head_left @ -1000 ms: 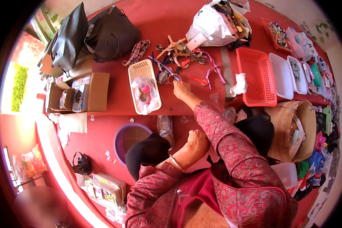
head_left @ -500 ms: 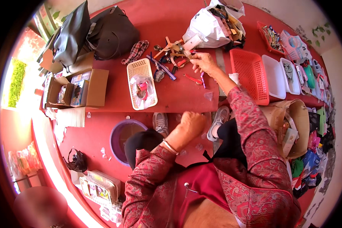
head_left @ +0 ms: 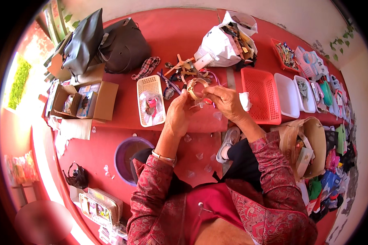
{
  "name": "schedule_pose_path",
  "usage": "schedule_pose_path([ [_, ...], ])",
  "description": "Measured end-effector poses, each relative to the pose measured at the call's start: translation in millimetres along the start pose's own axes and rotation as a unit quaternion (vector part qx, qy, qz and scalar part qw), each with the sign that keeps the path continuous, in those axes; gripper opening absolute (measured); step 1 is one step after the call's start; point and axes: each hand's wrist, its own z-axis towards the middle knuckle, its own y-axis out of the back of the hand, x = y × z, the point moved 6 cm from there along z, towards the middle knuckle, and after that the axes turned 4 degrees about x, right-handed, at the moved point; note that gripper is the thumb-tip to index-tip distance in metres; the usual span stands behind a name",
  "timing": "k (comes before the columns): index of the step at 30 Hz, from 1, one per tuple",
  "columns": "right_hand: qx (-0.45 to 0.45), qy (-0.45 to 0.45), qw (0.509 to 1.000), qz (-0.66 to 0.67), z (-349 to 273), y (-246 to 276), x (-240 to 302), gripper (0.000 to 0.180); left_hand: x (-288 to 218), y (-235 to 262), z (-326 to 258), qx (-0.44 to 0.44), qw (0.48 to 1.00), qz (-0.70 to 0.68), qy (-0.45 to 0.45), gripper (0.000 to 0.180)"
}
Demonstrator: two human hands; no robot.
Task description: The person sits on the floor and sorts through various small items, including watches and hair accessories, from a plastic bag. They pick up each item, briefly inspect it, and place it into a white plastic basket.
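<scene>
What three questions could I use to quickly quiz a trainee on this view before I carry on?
1. Open: what shows between the fingertips of the left hand and those of the right hand?

2. True or false: the large red basket is to the right of the cream basket.

3. Multiple choice: which wrist wears the bangle?
A) left
B) right

Key:
1. A looped tan band.
2. True.
3. A.
</scene>
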Motion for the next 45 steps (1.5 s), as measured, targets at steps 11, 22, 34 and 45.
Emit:
schedule_pose_path([
  [11,0.022,-0.169,0.942,0.29,4.3,-0.1,-32.4,0.029,-6.6,-18.6,-1.0,0.08,0.947,0.282,-0.133,0.017],
  [22,0.091,-0.232,0.91,0.331,-3.8,-11.3,-40.0,0.044,8.6,-17.8,2.6,0.065,0.954,0.275,-0.1,0.018],
  [34,-0.014,-0.226,0.922,0.314,-2.5,-11.3,-44.7,0.009,2.1,-21.4,-1.4,0.061,0.954,0.283,-0.078,0.02],
  [45,-0.065,-0.069,0.993,0.072,0.4,-3.9,-14.8,0.012,19.1,-2.6,1.1,0.054,0.975,0.214,-0.037,0.024],
])
